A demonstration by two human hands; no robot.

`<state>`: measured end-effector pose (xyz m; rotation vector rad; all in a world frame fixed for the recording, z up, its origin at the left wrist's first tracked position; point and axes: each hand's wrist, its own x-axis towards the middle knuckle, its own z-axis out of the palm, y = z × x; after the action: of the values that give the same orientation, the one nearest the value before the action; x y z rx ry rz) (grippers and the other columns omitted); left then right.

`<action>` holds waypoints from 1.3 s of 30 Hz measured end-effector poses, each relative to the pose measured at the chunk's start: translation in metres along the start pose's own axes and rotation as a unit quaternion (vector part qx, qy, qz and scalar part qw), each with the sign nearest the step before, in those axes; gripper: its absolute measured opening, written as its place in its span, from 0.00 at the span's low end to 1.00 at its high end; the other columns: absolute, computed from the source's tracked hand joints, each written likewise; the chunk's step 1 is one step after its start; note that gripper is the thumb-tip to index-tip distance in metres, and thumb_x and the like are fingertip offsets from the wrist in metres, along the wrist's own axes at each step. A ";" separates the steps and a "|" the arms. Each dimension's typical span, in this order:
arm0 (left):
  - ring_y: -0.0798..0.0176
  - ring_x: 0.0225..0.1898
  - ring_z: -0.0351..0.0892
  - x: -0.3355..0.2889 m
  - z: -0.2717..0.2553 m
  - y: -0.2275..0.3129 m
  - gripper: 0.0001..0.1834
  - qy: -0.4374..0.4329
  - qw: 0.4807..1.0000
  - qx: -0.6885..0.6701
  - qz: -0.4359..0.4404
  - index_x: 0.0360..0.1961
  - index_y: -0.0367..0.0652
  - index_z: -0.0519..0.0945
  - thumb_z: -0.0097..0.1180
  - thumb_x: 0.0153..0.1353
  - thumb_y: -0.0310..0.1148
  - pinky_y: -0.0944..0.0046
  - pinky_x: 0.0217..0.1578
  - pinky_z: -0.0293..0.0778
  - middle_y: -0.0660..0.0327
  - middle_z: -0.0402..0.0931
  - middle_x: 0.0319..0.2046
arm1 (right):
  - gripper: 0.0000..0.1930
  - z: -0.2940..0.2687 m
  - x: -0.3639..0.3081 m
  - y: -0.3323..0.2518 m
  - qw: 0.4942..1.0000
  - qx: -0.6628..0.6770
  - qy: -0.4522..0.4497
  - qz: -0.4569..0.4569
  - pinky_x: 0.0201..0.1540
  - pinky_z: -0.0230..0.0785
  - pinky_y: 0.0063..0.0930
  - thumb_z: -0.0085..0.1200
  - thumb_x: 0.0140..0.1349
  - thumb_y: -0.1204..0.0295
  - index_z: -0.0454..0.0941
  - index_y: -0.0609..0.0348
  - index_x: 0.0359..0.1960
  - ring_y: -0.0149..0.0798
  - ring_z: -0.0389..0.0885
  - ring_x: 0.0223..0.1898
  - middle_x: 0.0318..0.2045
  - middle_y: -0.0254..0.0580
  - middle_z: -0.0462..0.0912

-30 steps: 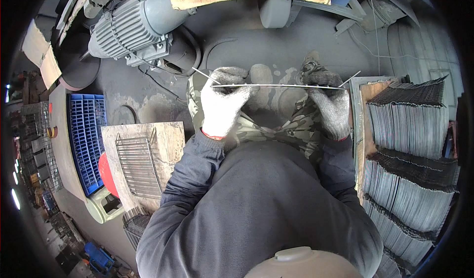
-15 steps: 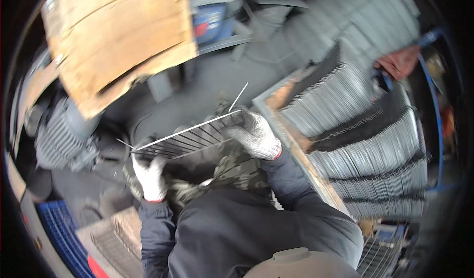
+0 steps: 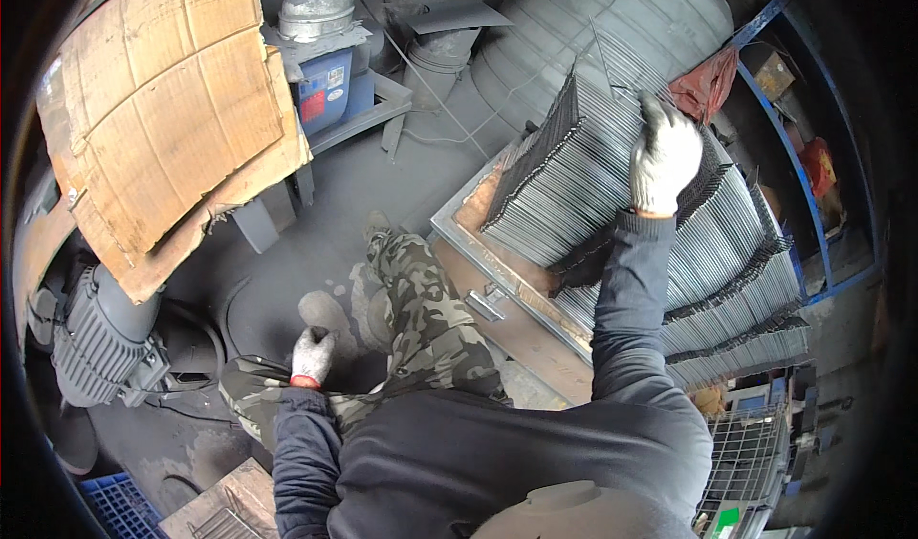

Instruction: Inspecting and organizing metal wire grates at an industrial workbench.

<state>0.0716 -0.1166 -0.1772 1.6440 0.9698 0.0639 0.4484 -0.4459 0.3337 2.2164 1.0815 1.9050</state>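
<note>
My right hand (image 3: 663, 161), in a white knit glove, reaches to the top of a tall stack of grey wire racks (image 3: 612, 242) on the right. Its fingers are closed at the edge of one wire rack (image 3: 604, 66), whose thin wire end sticks up beside the fingertips. My left hand (image 3: 312, 355), gloved alike, is by my camouflage-clad left knee. Its fingers look loosely curled, and nothing shows in them.
A wooden-lined metal crate (image 3: 459, 219) holds the racks. A cardboard-covered box (image 3: 172, 109) stands at far left, above a ribbed motor (image 3: 105, 338). A large grey cylinder (image 3: 593, 32) lies behind the stack. A blue metal frame (image 3: 798, 156) stands at far right.
The wire rack held in both hands before my lap has left there. My right hand has moved right and up to the stack. My left hand has let go and sits by my knee.
</note>
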 end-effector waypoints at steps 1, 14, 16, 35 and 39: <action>0.59 0.41 0.85 -0.010 0.000 0.022 0.21 -0.009 0.998 -0.046 0.030 0.45 0.35 0.85 0.72 0.64 0.43 0.58 0.47 0.79 0.53 0.88 0.39 | 0.23 0.014 -0.011 0.011 0.998 -0.038 -0.042 -0.008 0.47 0.77 0.43 0.59 0.52 0.80 0.88 0.43 0.50 0.49 0.85 0.40 0.37 0.38 0.87; 0.56 0.43 0.86 -0.011 -0.008 -0.005 0.23 -0.014 0.999 -0.029 0.015 0.45 0.34 0.84 0.72 0.63 0.46 0.57 0.49 0.79 0.51 0.88 0.39 | 0.16 0.075 -0.059 0.026 0.982 -0.036 -0.183 0.036 0.46 0.74 0.45 0.58 0.63 0.71 0.86 0.43 0.52 0.47 0.84 0.41 0.38 0.39 0.85; 0.62 0.36 0.81 -0.010 -0.005 -0.008 0.20 -0.011 0.999 -0.025 0.026 0.43 0.36 0.83 0.71 0.64 0.44 0.60 0.41 0.76 0.58 0.84 0.34 | 0.15 0.072 -0.059 0.022 0.983 -0.026 -0.177 0.040 0.45 0.74 0.45 0.60 0.64 0.69 0.86 0.43 0.52 0.48 0.84 0.41 0.38 0.40 0.85; 0.50 0.46 0.87 0.002 0.001 -0.023 0.25 -0.035 0.999 0.006 -0.004 0.48 0.34 0.85 0.69 0.65 0.47 0.54 0.52 0.78 0.47 0.88 0.42 | 0.23 0.068 -0.070 0.016 0.977 0.075 -0.191 0.066 0.47 0.74 0.48 0.61 0.68 0.47 0.88 0.55 0.45 0.53 0.85 0.41 0.37 0.47 0.87; 0.50 0.46 0.87 0.000 0.000 -0.022 0.24 -0.032 0.999 0.013 0.003 0.48 0.35 0.85 0.69 0.65 0.46 0.53 0.52 0.78 0.47 0.89 0.42 | 0.23 0.068 -0.076 0.009 0.976 0.053 -0.192 0.090 0.47 0.74 0.47 0.61 0.68 0.47 0.86 0.56 0.41 0.53 0.84 0.41 0.36 0.47 0.87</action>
<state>0.0593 -0.1164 -0.1959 1.6637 0.9202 0.0022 0.5115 -0.4638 0.2551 2.6722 0.9645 1.4017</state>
